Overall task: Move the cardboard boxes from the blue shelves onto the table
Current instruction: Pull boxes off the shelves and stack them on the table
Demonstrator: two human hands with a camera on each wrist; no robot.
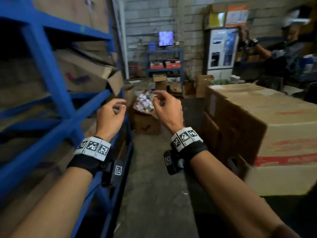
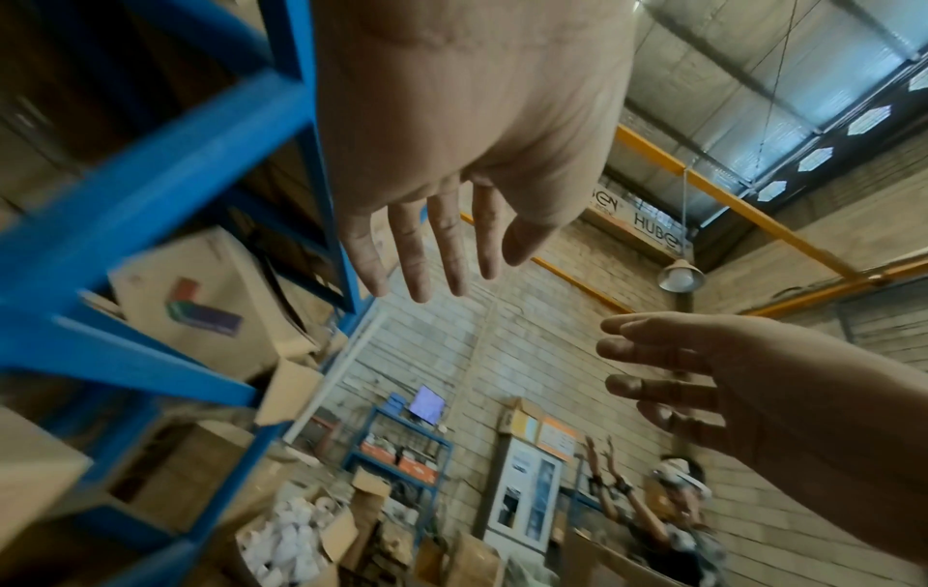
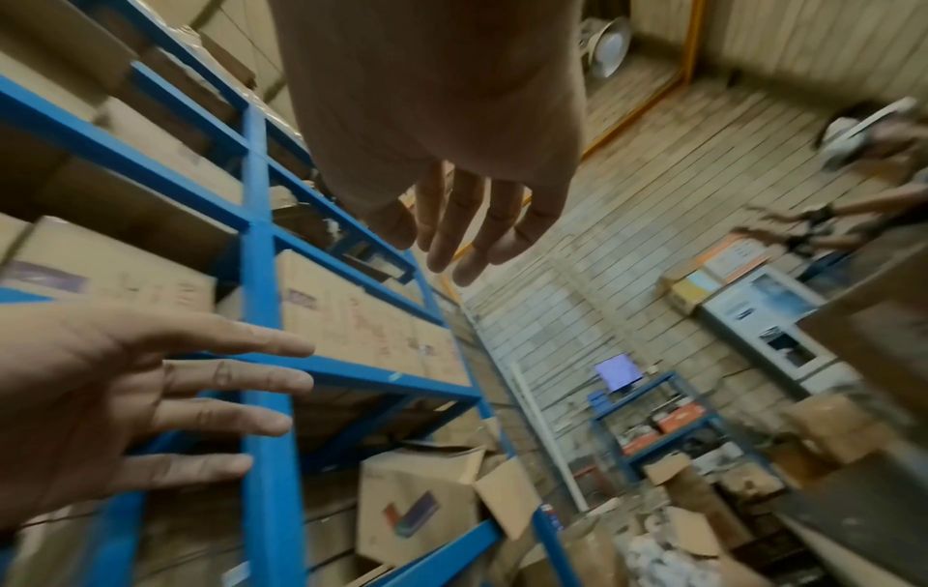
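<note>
Head view: left hand (image 1: 109, 115) and right hand (image 1: 167, 107) raised mid-aisle, fingers loosely curled, empty, apparently between loads. Cardboard boxes (image 1: 80, 73) shelved on blue shelves (image 1: 49, 69) at left; more boxes (image 1: 267, 121) stacked near right, table itself unseen.

Left wrist view: fingers (image 2: 416, 246) spread, holding nothing.

Right wrist view: fingers (image 3: 467, 222) relaxed, free; open-flapped box (image 3: 422, 508) waiting on lower shelf.

black wrist straps (image 1: 80, 163) with checkered marker blocks (image 1: 92, 147)
</note>
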